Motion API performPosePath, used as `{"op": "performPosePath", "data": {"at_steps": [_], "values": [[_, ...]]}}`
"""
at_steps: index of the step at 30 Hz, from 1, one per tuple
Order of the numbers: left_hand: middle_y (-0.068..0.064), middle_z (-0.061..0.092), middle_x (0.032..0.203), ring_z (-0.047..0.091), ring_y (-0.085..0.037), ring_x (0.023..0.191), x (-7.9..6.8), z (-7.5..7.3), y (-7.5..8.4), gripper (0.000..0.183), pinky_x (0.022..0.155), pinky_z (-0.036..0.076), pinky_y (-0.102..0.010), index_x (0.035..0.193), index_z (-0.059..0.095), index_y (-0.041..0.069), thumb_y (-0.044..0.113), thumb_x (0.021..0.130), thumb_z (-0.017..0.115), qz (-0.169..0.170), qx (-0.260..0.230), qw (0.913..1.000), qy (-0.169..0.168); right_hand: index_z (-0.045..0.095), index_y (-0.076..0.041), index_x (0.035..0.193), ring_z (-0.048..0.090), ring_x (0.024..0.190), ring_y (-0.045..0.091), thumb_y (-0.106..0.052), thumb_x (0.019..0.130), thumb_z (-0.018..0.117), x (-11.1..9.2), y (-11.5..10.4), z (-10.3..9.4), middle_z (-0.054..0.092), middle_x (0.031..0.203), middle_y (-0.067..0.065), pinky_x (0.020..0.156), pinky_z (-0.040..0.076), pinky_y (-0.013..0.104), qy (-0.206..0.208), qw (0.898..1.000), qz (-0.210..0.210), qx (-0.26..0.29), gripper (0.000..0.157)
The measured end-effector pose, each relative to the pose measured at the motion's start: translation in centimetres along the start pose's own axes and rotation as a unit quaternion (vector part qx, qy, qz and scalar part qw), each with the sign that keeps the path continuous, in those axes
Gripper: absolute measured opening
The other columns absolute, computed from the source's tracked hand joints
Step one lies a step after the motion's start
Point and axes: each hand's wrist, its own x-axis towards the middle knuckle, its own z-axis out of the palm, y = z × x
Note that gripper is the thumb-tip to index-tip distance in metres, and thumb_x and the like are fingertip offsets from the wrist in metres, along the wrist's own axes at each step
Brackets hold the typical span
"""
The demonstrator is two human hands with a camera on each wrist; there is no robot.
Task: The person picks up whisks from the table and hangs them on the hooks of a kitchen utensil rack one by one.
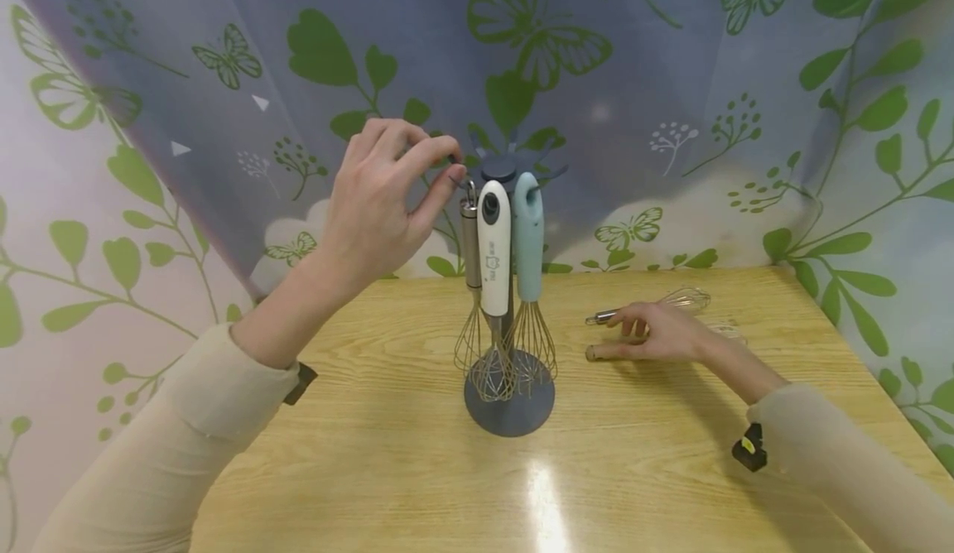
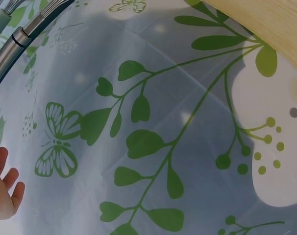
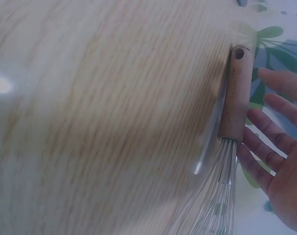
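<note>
A dark grey hanging stand (image 1: 510, 419) stands upright on the table. Three whisks hang from it: one with a white handle (image 1: 494, 263), one with a light blue handle (image 1: 529, 242), and a metal-handled one (image 1: 470, 238) at the left. My left hand (image 1: 383, 193) pinches a dark hook at the stand's top left, just above the metal handle. Over the table at the right, my right hand (image 1: 663, 331) is beside a wooden-handled whisk (image 3: 235, 93). Its fingers spread loosely along that handle in the right wrist view; whether they touch it is unclear.
Another whisk with a metal handle (image 1: 600, 318) lies on the table just beyond the right hand. Behind the wooden table (image 1: 373, 454) hangs a blue-grey cloth (image 1: 671, 56) with green leaves and butterflies. Light glares off the tabletop in front of the stand.
</note>
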Motion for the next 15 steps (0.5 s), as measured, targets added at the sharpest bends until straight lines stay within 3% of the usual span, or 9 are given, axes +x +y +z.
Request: {"op": "performPosePath", "data": {"at_steps": [9,15], "values": [[-0.015,0.068,0.094,0.058,-0.037,0.100,-0.01,0.02,-0.02,0.023,0.088,0.046,-0.051,0.108,0.076,0.007,0.025,0.107,0.062,0.002,-0.006,1.0000,0.004,0.073,-0.009,0.128,0.071,0.089,0.017,-0.039,0.092,0.080,0.23,0.33,0.25,0.075,0.101,0.003,0.075,0.059,0.040,-0.018,1.000,0.000,0.017,0.048],[-0.015,0.068,0.095,0.058,-0.037,0.100,-0.01,0.03,0.02,0.022,0.088,0.046,-0.051,0.108,0.076,0.007,0.025,0.107,0.062,-0.001,-0.008,1.0000,0.003,0.074,-0.009,0.127,0.071,0.087,0.013,-0.043,0.091,0.081,0.31,0.53,0.46,0.076,0.100,0.002,0.076,0.060,0.039,-0.026,0.999,0.006,0.036,0.050]]}}
